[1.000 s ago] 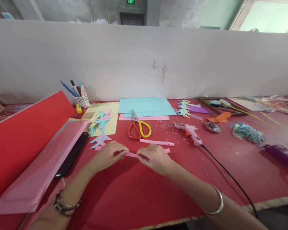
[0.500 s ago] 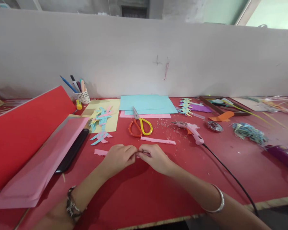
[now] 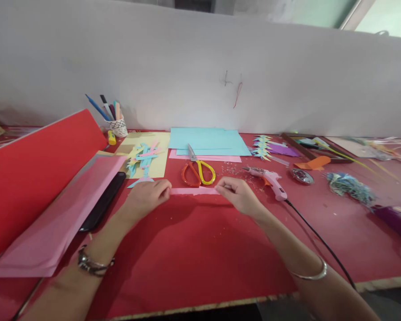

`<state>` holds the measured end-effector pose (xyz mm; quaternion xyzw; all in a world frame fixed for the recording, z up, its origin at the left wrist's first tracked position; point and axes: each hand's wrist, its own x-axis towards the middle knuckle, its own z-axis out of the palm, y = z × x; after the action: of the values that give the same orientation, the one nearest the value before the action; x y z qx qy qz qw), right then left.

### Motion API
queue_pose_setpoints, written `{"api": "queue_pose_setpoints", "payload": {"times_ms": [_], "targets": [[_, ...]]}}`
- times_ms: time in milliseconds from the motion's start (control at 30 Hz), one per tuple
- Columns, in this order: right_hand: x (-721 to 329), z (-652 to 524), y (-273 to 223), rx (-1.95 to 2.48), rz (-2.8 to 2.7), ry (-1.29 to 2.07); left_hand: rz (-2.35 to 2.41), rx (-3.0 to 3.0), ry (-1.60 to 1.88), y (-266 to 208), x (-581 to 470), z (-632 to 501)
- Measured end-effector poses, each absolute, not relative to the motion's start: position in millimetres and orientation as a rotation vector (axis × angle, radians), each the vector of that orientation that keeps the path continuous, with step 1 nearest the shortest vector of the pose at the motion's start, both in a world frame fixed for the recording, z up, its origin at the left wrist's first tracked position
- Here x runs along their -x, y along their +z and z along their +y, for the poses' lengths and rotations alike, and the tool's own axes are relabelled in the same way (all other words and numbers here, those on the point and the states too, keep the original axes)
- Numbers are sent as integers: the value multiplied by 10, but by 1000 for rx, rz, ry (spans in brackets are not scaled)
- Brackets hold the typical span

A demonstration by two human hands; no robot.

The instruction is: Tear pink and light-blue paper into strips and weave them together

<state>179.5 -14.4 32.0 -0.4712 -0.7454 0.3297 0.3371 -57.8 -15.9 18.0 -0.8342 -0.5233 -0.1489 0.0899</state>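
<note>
A thin pink paper strip is stretched level between my two hands, a little above the red table, with a faint shadow below it. My left hand is closed and pinches its left end. At the other end, the thumb and fingers of my right hand are pressed together on the paper. The strip's edge looks uneven near its middle, where a second pink strip seems to overlap behind it. Just beyond lie scissors with one red and one yellow handle loop, blades pointing away.
A pink glue gun with a black cord lies right of my right hand. Blue sheets lie at the back. Woven paper strips rest on cream paper. Pink sheets and a black phone-like object are at left.
My hands have moved apart and away from me, from nearly touching to holding the pink strip drawn out between them. The scissors and glue gun stay in place; the view has shifted slightly.
</note>
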Motion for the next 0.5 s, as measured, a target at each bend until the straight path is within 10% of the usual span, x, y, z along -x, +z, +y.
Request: {"api": "queue_pose_setpoints", "payload": {"times_ms": [500], "targets": [[-1908,-174,435,1183,-1936,759,-1812,2236,-797,229,783,-79]]}}
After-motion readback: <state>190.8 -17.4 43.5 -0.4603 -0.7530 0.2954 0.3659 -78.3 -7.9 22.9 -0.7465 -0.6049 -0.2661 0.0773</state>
